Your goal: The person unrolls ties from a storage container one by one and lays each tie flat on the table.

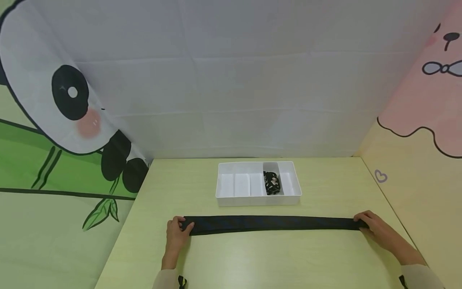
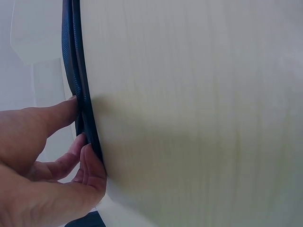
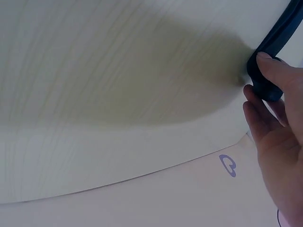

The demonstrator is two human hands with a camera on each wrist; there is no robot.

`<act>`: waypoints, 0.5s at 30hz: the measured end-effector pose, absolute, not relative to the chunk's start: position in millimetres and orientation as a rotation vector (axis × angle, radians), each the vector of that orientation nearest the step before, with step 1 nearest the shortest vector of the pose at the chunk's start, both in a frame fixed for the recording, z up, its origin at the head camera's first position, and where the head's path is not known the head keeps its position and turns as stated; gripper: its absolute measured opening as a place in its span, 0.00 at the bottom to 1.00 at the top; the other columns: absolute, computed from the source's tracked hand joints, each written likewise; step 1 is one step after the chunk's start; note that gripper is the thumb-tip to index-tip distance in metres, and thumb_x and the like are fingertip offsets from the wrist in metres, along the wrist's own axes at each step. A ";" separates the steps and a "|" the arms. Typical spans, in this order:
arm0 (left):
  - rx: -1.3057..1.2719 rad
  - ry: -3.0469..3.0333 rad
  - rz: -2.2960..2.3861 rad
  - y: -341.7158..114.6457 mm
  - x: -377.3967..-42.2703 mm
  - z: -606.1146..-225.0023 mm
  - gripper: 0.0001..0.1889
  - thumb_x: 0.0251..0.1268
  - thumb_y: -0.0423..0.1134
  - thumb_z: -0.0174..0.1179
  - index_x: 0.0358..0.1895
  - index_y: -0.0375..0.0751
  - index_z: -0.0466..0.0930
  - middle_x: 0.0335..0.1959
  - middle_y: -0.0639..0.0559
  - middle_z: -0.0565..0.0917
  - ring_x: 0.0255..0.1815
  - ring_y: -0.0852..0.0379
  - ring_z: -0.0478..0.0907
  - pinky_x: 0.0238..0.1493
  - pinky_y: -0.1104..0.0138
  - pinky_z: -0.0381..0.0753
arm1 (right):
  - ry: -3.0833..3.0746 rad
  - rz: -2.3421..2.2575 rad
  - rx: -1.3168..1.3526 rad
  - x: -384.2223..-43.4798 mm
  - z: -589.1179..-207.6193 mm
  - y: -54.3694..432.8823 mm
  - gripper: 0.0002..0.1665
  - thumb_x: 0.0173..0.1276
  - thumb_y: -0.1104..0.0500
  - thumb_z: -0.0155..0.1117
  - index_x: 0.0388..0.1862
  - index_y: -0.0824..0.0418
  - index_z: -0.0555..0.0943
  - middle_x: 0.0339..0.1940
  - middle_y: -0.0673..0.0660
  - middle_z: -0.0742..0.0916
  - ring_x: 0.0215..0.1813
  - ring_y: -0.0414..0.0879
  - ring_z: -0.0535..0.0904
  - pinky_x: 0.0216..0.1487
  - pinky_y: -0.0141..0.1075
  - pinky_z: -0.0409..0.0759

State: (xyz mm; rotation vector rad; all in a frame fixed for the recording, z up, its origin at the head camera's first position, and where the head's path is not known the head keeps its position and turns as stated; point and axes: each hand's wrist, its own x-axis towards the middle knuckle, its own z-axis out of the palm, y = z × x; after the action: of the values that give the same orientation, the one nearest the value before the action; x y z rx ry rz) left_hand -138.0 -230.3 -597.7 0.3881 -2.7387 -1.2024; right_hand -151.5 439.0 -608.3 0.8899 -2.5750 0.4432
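A long dark navy necktie [image 1: 267, 223] lies straight across the pale table, broader at its left end and narrower at the right. My left hand [image 1: 177, 237] pinches the broad end, its thumb at the near edge. Stacked layers of the tie [image 2: 80, 71] show edge-on between thumb and fingers in the left wrist view. At the narrow end, my right hand [image 1: 379, 230] grips the tie with thumb and fingers. There the fabric [image 3: 279, 35] bends round into a rounded fold under the thumb.
Behind the tie stands a white divided box [image 1: 234, 201]. A rolled black cloth with a pale floral pattern [image 1: 271, 183] sits in one of its compartments. Printed cloth walls border the table [image 1: 270, 257] at the back and sides.
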 end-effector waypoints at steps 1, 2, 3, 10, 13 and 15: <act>0.389 -2.738 -1.202 -230.1 -137.7 -597.7 0.18 0.69 0.34 0.67 0.52 0.24 0.72 0.43 0.34 0.71 0.43 0.41 0.72 0.46 0.50 0.74 | -2.588 0.442 0.882 -151.3 -608.3 439.7 0.32 0.36 0.78 0.82 0.42 0.62 0.82 0.41 0.56 0.83 0.41 0.51 0.81 0.52 0.13 0.63; 0.389 -2.736 -1.202 -230.2 -137.7 -598.0 0.18 0.68 0.34 0.67 0.52 0.25 0.72 0.43 0.34 0.71 0.43 0.41 0.72 0.46 0.50 0.74 | -2.602 0.445 0.875 -151.0 -608.3 440.3 0.32 0.37 0.78 0.82 0.42 0.62 0.82 0.41 0.56 0.83 0.41 0.51 0.81 0.51 0.13 0.63; 0.389 -2.737 -1.202 -230.2 -137.7 -598.2 0.18 0.69 0.34 0.67 0.52 0.25 0.72 0.43 0.35 0.70 0.43 0.41 0.72 0.46 0.50 0.74 | -2.613 0.447 0.869 -150.6 -608.2 440.9 0.31 0.37 0.78 0.82 0.42 0.61 0.82 0.41 0.56 0.83 0.40 0.50 0.81 0.51 0.13 0.63; 0.325 -2.712 -1.188 -233.1 -138.8 -600.9 0.17 0.68 0.33 0.67 0.50 0.25 0.73 0.40 0.36 0.70 0.38 0.44 0.72 0.43 0.54 0.74 | -2.662 0.405 0.826 -147.8 -604.9 440.6 0.30 0.40 0.75 0.83 0.42 0.61 0.81 0.42 0.56 0.82 0.41 0.54 0.82 0.45 0.22 0.73; 0.320 -2.715 -1.182 -233.2 -138.2 -600.2 0.17 0.68 0.33 0.67 0.50 0.24 0.73 0.40 0.36 0.70 0.38 0.45 0.72 0.42 0.54 0.74 | -2.683 0.406 0.794 -146.0 -603.8 439.2 0.29 0.41 0.74 0.83 0.42 0.61 0.82 0.43 0.56 0.83 0.41 0.55 0.82 0.43 0.29 0.77; 0.321 -2.717 -1.178 -233.2 -137.9 -599.7 0.18 0.68 0.33 0.68 0.50 0.24 0.73 0.40 0.35 0.71 0.38 0.44 0.72 0.42 0.54 0.74 | -2.684 0.422 0.778 -144.7 -603.4 438.0 0.28 0.41 0.74 0.83 0.42 0.61 0.82 0.43 0.57 0.83 0.42 0.56 0.81 0.44 0.27 0.76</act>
State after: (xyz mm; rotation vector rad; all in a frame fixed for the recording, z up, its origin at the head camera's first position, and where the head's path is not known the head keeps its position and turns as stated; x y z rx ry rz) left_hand -137.9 -233.2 -599.7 0.3211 -2.7168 -1.1775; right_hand -144.7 438.0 -603.4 0.7775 -2.6840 0.4216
